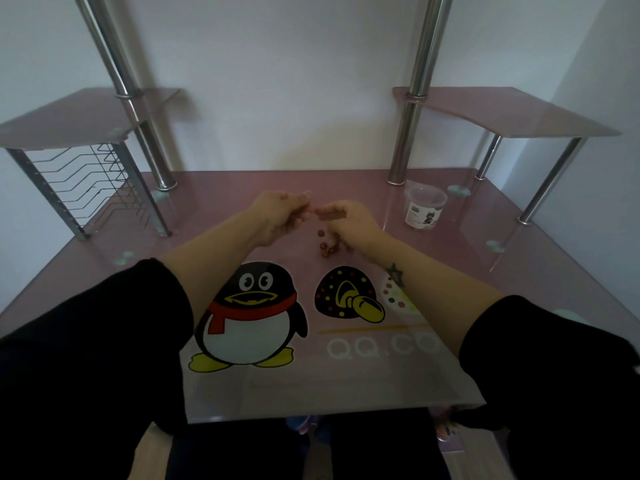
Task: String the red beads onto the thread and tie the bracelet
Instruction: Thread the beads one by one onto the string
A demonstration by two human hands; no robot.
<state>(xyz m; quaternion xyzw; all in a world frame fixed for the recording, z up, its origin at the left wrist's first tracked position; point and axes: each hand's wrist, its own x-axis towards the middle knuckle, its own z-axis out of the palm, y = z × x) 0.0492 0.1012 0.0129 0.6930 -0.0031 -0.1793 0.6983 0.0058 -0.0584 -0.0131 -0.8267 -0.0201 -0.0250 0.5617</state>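
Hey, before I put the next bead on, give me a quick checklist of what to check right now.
1. Left hand pinches one end of the beaded strand: ok.
2. Right hand holds the strand's other end: ok.
3. Loose red beads lie on the desk just below the hands: ok.
4. Bare thread end free for threading: cannot tell, too thin to see.
5. Plastic cup upright, apart from both hands: ok.

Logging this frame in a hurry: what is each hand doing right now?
Left hand: pinches one end of the beaded strand.
Right hand: pinches the other end, fingers curled round it.
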